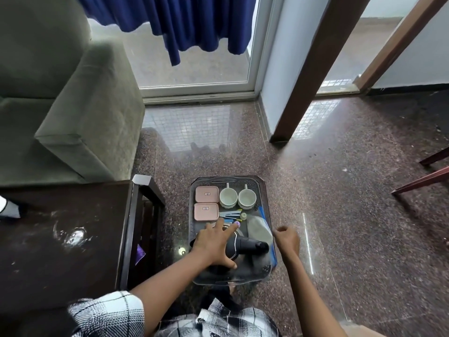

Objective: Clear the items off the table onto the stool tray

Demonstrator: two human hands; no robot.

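We read this as a lived-in room of a home or guest lodging. A grey-green upholstered armchair (73, 113) stands by a dark wooden table (63, 239). Behind it, a white-framed glass door (194, 59) with a blue curtain (170, 20) hanging short of the sill. Floor (340, 203) is polished speckled stone, reflecting the door. A brown door frame (313, 69) opens to the right. Household cups (228, 197) and lidded pink boxes (207, 194) sit in a tray (194, 239).

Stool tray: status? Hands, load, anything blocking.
Left hand spread flat on black hair dryer in tray. Right hand loosely curled, empty, beside tray. Two pink boxes, two white cups already loaded. Nothing blocking.
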